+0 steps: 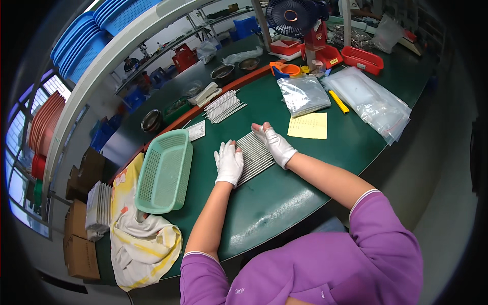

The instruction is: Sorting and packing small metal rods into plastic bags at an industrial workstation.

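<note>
A flat row of thin silvery metal rods (255, 156) lies side by side on the green table, between my two hands. I wear white gloves that leave some fingertips bare. My left hand (230, 161) rests against the rods' left ends, its fingers stretched out and pointing away from me. At the right ends, my right hand (274, 145) lies with its fingers extended toward the far edge of the row. Both palms are turned from view. Farther off is a bundle of similar thin rods (223, 107), with a small white paper label (196, 130) to its left.
A green plastic basket (165, 173) stands left of my hands, beside a yellow-and-white cloth (145, 244). Yellow paper (307, 126), clear plastic bags (304, 95), a yellow cutter knife (338, 101) and an orange tape dispenser (285, 69) lie at the far right. Red trays (362, 60) stand behind.
</note>
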Action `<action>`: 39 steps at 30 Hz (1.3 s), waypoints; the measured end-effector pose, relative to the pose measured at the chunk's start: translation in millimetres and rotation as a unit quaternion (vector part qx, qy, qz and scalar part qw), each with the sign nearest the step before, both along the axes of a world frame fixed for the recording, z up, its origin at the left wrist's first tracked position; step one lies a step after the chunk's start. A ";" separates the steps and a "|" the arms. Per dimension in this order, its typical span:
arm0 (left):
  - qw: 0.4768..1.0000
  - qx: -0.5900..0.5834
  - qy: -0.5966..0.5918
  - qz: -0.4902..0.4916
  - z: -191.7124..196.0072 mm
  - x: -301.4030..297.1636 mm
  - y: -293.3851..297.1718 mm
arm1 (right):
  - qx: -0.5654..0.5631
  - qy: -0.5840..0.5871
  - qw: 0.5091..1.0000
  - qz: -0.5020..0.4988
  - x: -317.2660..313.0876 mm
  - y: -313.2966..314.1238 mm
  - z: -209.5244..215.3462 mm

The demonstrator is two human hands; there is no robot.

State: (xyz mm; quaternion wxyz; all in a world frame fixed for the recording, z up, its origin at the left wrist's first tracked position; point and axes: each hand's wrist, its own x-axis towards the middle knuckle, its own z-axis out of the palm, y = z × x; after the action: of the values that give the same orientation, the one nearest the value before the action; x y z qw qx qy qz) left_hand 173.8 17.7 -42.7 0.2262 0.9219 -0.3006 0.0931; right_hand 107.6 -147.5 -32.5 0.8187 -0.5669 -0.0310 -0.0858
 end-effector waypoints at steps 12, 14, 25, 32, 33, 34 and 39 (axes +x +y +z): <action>0.999 -0.053 0.002 -0.007 -7.8 8.3 3.1 | 0.024 -0.008 0.999 0.027 48.5 -6.9 -4.9; 0.998 -0.067 0.011 -0.009 -8.0 8.9 6.5 | 0.062 0.006 0.998 -0.019 57.4 -10.9 -7.2; 0.993 -0.105 0.058 -0.005 -9.1 15.1 6.0 | -0.094 -0.029 0.995 0.014 75.2 -13.2 -23.6; 0.948 -0.303 0.090 -0.031 -37.1 24.3 30.8 | -0.048 -0.019 0.997 -0.061 37.5 -5.0 -21.4; 0.947 -0.311 0.073 -0.037 -39.2 21.6 33.1 | -0.051 -0.016 0.997 -0.061 31.4 -3.6 -20.5; 0.948 -0.308 0.072 -0.022 -41.6 19.8 35.2 | -0.063 -0.017 0.996 -0.063 26.2 -1.4 -20.0; 0.944 -0.318 0.072 0.039 -6.4 -18.0 12.9 | -0.132 -0.032 0.984 -0.111 5.6 15.0 -10.9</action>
State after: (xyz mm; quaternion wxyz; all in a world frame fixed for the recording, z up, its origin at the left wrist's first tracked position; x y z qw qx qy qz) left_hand 155.8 30.6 -49.0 0.5252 0.8169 -0.2023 0.1262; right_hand 113.2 -132.5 -43.4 0.7204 -0.6672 -0.0055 -0.1891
